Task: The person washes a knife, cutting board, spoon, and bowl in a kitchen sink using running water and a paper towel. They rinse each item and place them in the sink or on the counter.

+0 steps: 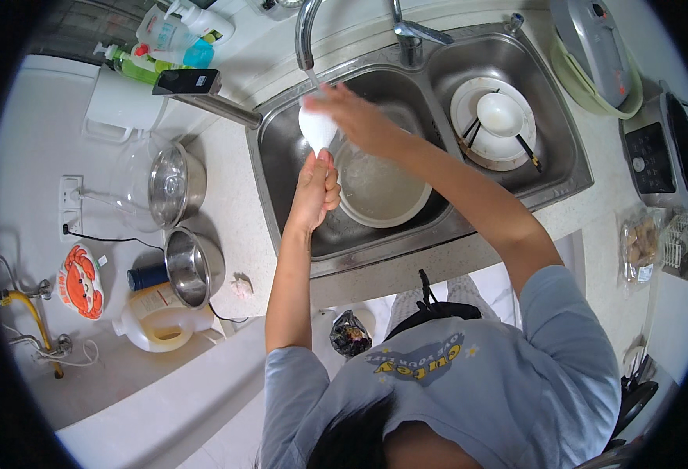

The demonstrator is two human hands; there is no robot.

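My left hand (315, 190) grips the handle of a white rice paddle (318, 126), its broad head upward over the left basin of the stainless steel sink (285, 170). Blurred by motion, my right hand (361, 117) reaches across to the paddle's far end with its fingers extended. Whether they touch it is unclear. A thin stream of water falls from the curved faucet (305, 41) just behind those fingers. Below the hands, a round pale basin (385, 190) with cloudy water sits in the sink, partly covered by my right forearm.
In the right basin, a white bowl (499, 115) and dark chopsticks (529, 153) lie on stacked plates (467, 97). Two metal bowls (194, 267) stand left on the counter, near an oil jug (156, 322). A post with a black device (185, 82) rises by the sink's left corner.
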